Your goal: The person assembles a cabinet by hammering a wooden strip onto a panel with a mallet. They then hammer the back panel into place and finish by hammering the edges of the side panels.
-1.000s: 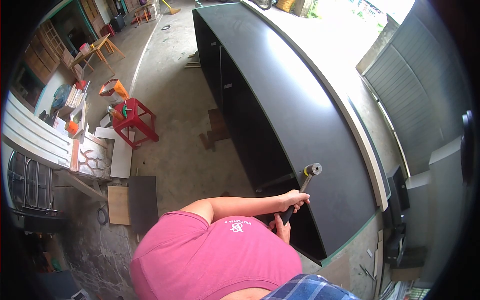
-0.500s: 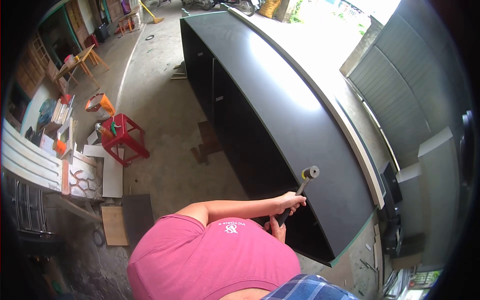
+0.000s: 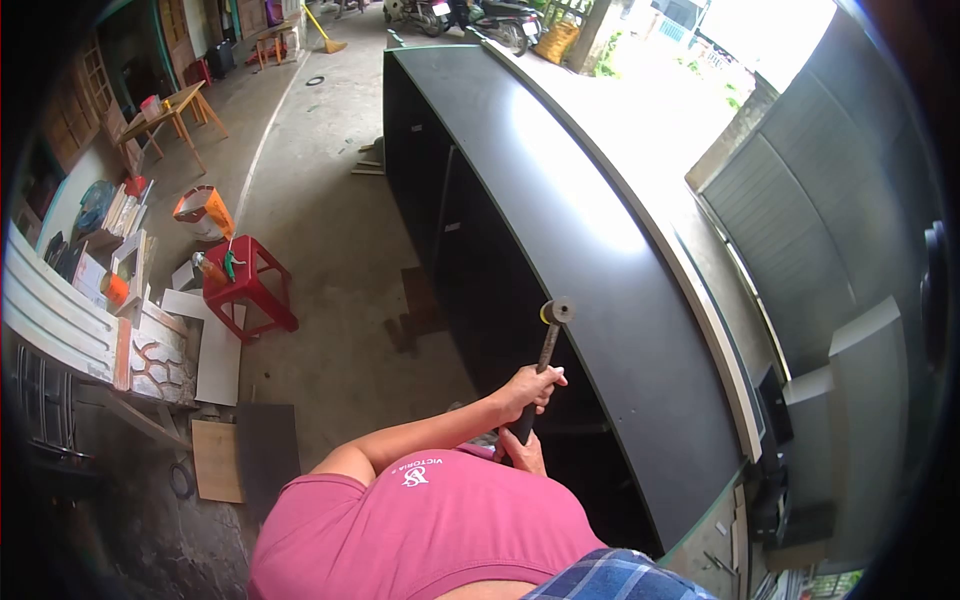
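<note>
Your left hand (image 3: pixel 533 390) and right hand (image 3: pixel 524 455) keep their fingers wrapped around the black-gripped hammer (image 3: pixel 547 350) at mid-frame, its head shifted toward the front edge of the black cabinet (image 3: pixel 470 290), uncovering the top panel (image 3: pixel 640 340) nearer you.

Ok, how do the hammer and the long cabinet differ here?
Size: the hammer is hand-sized, while the cabinet is far bigger.
Look: the hammer has a greyish head with some yellow; the cabinet's large panels are dark.
Pose: the hammer is gripped by the left hand and right hand, head pointing away from the body; the cabinet's open side faces the red stool.
Shared: both show black surfaces.
</note>
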A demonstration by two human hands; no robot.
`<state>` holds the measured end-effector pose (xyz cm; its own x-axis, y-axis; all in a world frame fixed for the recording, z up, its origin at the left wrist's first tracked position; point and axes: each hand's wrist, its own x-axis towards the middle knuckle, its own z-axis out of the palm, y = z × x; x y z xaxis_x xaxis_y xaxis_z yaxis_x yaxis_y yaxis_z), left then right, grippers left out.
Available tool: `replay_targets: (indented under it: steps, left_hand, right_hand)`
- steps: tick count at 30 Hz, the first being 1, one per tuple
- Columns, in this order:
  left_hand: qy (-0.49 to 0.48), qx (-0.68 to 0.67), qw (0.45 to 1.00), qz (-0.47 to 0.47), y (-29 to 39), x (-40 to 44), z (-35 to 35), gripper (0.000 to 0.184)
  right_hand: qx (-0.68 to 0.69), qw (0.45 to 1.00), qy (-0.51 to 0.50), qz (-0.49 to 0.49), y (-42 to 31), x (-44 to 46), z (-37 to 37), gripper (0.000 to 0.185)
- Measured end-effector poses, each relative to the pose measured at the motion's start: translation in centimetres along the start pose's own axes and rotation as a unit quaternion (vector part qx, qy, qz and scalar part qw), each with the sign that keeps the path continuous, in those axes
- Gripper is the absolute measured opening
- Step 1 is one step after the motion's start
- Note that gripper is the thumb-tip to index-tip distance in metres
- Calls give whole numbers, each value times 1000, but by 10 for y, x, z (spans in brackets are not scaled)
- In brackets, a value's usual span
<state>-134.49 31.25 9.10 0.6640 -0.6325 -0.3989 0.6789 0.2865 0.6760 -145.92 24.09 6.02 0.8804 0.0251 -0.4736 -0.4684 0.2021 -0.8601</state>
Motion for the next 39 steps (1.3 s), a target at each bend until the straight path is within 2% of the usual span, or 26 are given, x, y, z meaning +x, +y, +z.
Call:
replay_targets:
  steps: [3, 6, 11, 19, 22, 25, 28, 35, 39]
  left_hand:
    - [29, -3, 999, 37, 22, 0, -24, 28]
    - [52, 2, 995, 80, 43, 7, -49, 32]
    - [80, 13, 990, 114, 86, 34, -89, 32]
    - [79, 36, 992, 87, 205, 109, -156, 33]
    - [69, 49, 992, 91, 259, 140, -180, 34]
    - [75, 74, 988, 109, 304, 175, -206, 34]
    - [73, 42, 993, 87, 339, 204, -229, 31]
    - [101, -53, 993, 39, 373, 259, -276, 26]
    - [97, -50, 993, 49, 371, 272, -289, 25]
  right_hand:
    - [-4, 999, -39, 7, -10, 27, 16, 22]
    - [-66, 994, -86, -20, -22, 57, 28, 25]
    - [-86, 989, -112, -41, -44, 120, 53, 24]
    - [-81, 986, -143, -40, -121, 243, 100, 26]
    - [-38, 989, -140, -32, -152, 297, 122, 27]
    - [-56, 987, -143, -44, -181, 348, 138, 27]
    - [-17, 991, -128, -42, -198, 391, 154, 25]
    - [46, 991, -116, 43, -227, 448, 174, 24]
    - [35, 991, -118, 55, -227, 459, 178, 27]
